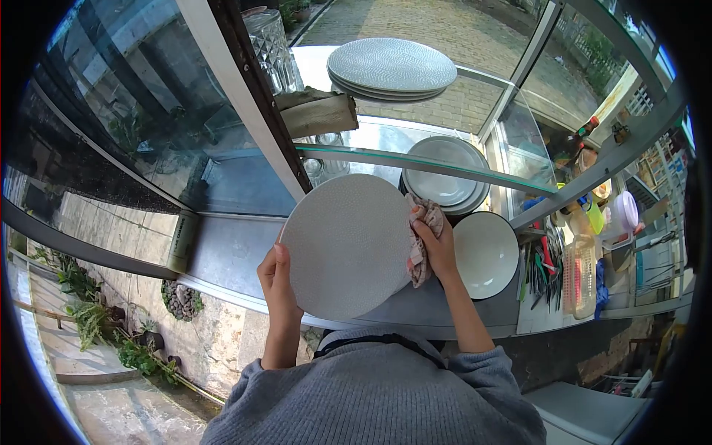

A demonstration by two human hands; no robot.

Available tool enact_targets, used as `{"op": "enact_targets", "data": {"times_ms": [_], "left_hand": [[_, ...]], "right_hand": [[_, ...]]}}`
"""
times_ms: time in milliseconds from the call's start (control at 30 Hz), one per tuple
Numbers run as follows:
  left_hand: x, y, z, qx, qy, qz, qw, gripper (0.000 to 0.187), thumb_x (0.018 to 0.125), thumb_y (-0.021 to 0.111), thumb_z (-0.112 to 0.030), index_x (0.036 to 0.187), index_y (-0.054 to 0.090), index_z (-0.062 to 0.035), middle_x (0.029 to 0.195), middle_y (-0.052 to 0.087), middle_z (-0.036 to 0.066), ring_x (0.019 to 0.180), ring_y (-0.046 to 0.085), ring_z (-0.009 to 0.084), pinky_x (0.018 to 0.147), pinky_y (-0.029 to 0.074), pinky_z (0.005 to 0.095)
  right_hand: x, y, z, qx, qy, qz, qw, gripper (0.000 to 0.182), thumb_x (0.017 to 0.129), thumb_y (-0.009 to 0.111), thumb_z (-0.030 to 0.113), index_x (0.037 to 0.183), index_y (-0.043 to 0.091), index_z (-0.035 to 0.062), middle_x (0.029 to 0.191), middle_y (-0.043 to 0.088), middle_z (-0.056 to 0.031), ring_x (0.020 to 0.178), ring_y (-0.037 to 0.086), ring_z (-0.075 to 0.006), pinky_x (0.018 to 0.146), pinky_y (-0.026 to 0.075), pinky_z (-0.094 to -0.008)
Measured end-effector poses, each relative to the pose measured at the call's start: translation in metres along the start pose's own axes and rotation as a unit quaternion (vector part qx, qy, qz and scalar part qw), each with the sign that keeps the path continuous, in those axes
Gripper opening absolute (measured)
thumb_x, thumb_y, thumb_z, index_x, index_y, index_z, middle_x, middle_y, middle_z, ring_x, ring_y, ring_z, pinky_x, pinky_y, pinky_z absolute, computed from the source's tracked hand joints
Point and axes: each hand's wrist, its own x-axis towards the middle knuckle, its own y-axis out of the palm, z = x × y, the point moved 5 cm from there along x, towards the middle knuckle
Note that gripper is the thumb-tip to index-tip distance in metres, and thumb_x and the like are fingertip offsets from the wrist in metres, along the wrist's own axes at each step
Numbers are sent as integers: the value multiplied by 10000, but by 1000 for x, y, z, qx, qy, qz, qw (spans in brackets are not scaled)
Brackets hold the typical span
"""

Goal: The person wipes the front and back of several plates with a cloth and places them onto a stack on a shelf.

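Note:
A large pale grey textured plate (347, 248) is held up in front of my chest, its face toward me. My left hand (277, 278) grips its left edge, with the thumb on the front. At the right edge, my right hand (437, 241) is closed around a crumpled patterned cloth (420, 256), which presses against the plate's rim. A white bowl with a dark rim (486, 256) sits just right of my right hand. Behind it, a stack of plates (447, 172) rests on the lower shelf.
More textured plates (391, 65) are piled on the upper glass shelf (423, 165), whose edge crosses above my hands. Glassware (268, 48) and a folded grey-brown cloth (317, 115) are at upper left. Cutlery (545, 263) and a plastic basket (580, 278) lie right. Metal-framed glass surrounds the cabinet.

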Motion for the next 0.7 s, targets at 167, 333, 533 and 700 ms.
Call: {"op": "enact_targets", "data": {"times_ms": [167,333,533,700], "left_hand": [[7,-1,8,-77,-100,-76,989,397,957,501,-393,782,559,-40,767,500,-42,679,418,46,648,361,230],[11,2,17,-4,6,-2,1000,337,960,513,-340,772,543,-62,783,505,-53,694,409,44,677,345,214],[-4,38,34,-73,-52,-34,995,404,952,517,-343,1229,475,-52,1029,592,30,979,522,110,900,359,258],[-29,37,72,-314,-281,107,901,718,892,501,-522,1450,184,-199,1477,217,80,1368,201,273,1091,192,556]], "right_hand": [[-17,5,37,290,279,113,909,350,750,705,221,1019,575,38,909,585,-7,828,540,-87,718,414,-226],[-13,-10,52,276,189,34,942,106,743,684,40,833,629,30,708,576,24,632,546,-64,591,429,-224],[-19,-24,121,38,-216,-49,974,344,635,768,217,903,656,32,754,581,-71,580,530,-158,567,427,-256],[-56,-7,155,-179,-442,-27,878,289,666,757,338,886,653,182,798,590,0,597,532,-144,527,417,-281]]}}
